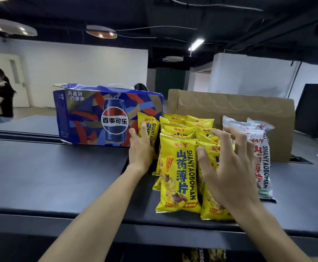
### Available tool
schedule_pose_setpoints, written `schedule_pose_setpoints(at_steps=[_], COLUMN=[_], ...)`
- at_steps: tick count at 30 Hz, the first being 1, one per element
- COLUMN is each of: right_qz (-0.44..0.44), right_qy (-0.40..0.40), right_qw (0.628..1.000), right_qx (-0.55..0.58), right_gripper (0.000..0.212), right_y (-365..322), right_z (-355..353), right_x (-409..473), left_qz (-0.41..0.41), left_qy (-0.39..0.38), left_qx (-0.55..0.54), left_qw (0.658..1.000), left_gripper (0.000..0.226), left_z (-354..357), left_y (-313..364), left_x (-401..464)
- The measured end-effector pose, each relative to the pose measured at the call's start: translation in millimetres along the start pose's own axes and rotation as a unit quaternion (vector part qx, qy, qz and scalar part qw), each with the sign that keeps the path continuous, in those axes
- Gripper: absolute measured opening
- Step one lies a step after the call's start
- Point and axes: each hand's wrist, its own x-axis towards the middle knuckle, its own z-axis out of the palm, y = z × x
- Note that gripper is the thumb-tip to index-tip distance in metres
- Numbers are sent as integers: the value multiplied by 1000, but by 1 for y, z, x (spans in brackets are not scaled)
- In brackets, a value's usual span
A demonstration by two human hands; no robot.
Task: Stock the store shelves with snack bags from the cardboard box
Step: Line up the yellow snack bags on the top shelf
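Yellow snack bags [178,174] stand upright in rows on the dark shelf top [50,176], with white snack bags [259,148] just to their right and a brown cardboard box [230,108] behind. The left hand [141,148] presses straight fingers against the left side of the yellow rows, beside a blue cola carton [97,114]. The right hand [228,167] rests spread and released on the front right bags.

A blue cola carton [108,116] stands on the dark counter [50,173]. Far left of the carton, a person [0,95] walks past a white door [12,76].
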Motion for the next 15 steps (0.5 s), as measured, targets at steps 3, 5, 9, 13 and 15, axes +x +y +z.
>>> schedule_pose_setpoints(at_steps=[3,5,9,13,15], right_qz=[3,5,5,1,1], right_qy=[-9,-15,-16,-11,-14], right_qw=[1000,1000,1000,1000,1000], right_qx=[-1,-1,2,8,8], right_gripper=[46,47,46,45,45], right_y=[3,4,2,-4,-6], right_z=[0,-2,-6,-10,-12], right_x=[-3,-4,-5,-7,-10], left_qz=[-3,-5,-11,-6,1], left_qy=[-4,-5,-9,-15,-18], left_qx=[-7,-2,19,34,44], left_qw=[1000,1000,1000,999,999], left_gripper=[82,81,77,69,64], left_z=[-1,-2,-10,-27,-37], left_y=[0,-1,-1,-1,0], left_x=[-3,-4,-9,-14,-16])
